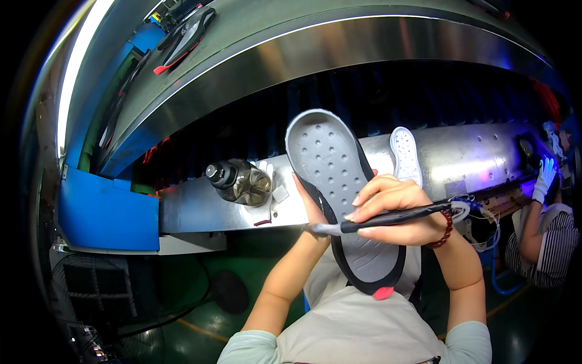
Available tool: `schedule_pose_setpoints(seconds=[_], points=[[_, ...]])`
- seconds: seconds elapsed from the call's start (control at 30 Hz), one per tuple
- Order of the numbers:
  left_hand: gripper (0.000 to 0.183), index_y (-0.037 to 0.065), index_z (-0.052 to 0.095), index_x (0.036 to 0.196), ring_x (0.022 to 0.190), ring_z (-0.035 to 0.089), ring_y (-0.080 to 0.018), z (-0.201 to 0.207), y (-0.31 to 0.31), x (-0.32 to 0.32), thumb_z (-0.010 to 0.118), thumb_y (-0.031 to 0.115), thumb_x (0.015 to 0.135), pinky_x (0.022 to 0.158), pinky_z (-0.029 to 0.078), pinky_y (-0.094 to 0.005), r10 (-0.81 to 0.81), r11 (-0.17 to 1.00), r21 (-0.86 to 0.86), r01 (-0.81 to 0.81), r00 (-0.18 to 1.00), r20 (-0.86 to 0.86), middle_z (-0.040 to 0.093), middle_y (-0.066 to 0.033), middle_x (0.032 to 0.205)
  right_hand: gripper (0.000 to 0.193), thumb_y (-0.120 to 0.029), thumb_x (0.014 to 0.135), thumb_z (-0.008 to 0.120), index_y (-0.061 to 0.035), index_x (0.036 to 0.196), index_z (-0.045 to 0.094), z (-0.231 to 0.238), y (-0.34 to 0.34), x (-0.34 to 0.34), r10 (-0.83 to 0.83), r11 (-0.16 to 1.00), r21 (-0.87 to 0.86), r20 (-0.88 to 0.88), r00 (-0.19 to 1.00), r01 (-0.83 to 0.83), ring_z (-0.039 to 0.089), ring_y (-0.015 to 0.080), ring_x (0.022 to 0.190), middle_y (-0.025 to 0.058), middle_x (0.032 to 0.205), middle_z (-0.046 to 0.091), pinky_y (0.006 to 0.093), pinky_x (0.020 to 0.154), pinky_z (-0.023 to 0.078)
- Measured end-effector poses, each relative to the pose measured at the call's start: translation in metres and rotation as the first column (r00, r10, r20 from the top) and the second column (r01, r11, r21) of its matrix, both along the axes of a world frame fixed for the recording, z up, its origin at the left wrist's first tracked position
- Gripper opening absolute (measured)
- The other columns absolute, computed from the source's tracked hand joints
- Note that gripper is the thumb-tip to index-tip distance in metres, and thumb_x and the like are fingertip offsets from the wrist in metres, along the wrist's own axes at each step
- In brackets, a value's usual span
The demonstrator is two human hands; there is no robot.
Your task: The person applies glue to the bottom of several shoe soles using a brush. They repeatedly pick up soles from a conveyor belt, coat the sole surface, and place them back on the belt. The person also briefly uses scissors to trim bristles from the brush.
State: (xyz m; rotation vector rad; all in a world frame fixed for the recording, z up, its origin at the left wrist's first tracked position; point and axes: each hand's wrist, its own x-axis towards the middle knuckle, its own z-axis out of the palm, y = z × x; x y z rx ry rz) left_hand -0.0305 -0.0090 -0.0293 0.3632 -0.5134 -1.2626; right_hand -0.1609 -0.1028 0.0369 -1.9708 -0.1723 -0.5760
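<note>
A grey shoe sole (330, 155) with a dimpled inner face, black side wall and red tip is held up in front of my apron, heel end pointing away. My left hand (312, 206) grips it by its left edge, and most of those fingers are hidden behind it. Over the sole's lower middle, my right hand (403, 209) is closed around a brush (394, 217) with a black handle. The brush's pale bristle tip (326, 229) lies by the left side wall, near my left wrist; whether it touches the sole I cannot tell. A clear tube runs from the handle's rear end.
On the metal bench are a dark bottle (242, 183) at left and a white sole (405, 155) at right. Beyond runs a green conveyor belt (273, 27) carrying shoe soles (188, 36). A co-worker's gloved hand (544, 179) shows at far right. A blue machine housing (109, 209) stands left.
</note>
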Motion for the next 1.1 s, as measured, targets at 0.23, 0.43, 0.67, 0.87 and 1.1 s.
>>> schedule_pose_setpoints(seconds=[0.23, 0.43, 0.67, 0.87, 1.1], points=[[0.088, 0.006, 0.031, 0.119, 0.099, 0.046, -0.0256, 0.021, -0.003, -0.003, 0.013, 0.074, 0.066, 0.084, 0.038, -0.0363, 0.153, 0.98, 0.125, -0.155, 0.988, 0.023, 0.042, -0.0131, 0.113, 0.021, -0.009, 0.062, 0.066, -0.0101, 0.083, 0.063, -0.007, -0.006, -0.007, -0.176, 0.983, 0.04, -0.051, 0.983, 0.179, 0.049, 0.0152, 0.077, 0.0047, 0.078, 0.053, 0.027, 0.075, 0.036], [0.087, 0.006, 0.03, 0.12, 0.103, 0.04, -0.0334, 0.024, -0.012, 0.011, 0.025, 0.074, 0.065, 0.089, 0.031, -0.0439, 0.305, 0.952, 0.039, -0.302, 0.95, -0.069, 0.039, -0.021, 0.114, 0.02, -0.005, 0.064, 0.064, -0.0052, 0.084, 0.062, -0.005, -0.009, -0.011, -0.211, 0.953, 0.215, -0.03, 0.977, 0.213, 0.05, 0.0132, 0.073, 0.004, 0.079, 0.057, 0.0219, 0.066, 0.04], [0.087, 0.006, 0.03, 0.122, 0.102, 0.04, -0.035, 0.034, -0.011, 0.028, 0.028, 0.072, 0.065, 0.09, 0.029, -0.0436, 0.325, 0.93, -0.173, -0.324, 0.945, -0.022, 0.039, -0.0228, 0.114, 0.02, -0.003, 0.059, 0.066, -0.0054, 0.078, 0.062, -0.001, 0.005, -0.026, 0.022, 0.995, 0.101, -0.061, 0.998, -0.016, 0.051, 0.013, 0.073, 0.0058, 0.083, 0.062, 0.0242, 0.069, 0.037], [0.089, 0.004, 0.025, 0.124, 0.108, 0.036, -0.0375, 0.04, -0.011, 0.036, 0.025, 0.073, 0.066, 0.093, 0.026, -0.0455, 0.347, 0.915, -0.205, -0.348, 0.937, -0.042, 0.034, -0.0241, 0.118, 0.018, -0.002, 0.063, 0.063, -0.0041, 0.08, 0.062, -0.011, 0.005, -0.028, -0.021, 0.995, 0.1, -0.033, 0.999, 0.024, 0.052, 0.0136, 0.074, 0.006, 0.083, 0.062, 0.0241, 0.067, 0.041], [0.089, 0.005, 0.023, 0.125, 0.11, 0.033, -0.0378, 0.05, -0.012, 0.044, 0.026, 0.072, 0.066, 0.095, 0.023, -0.0461, 0.418, 0.895, -0.169, -0.412, 0.909, -0.002, 0.031, -0.0248, 0.12, 0.02, -0.001, 0.062, 0.064, -0.0035, 0.082, 0.062, -0.02, -0.003, -0.043, -0.143, 0.952, 0.249, -0.142, 0.979, 0.175, 0.052, 0.0149, 0.078, 0.0071, 0.084, 0.061, 0.0244, 0.07, 0.041]])
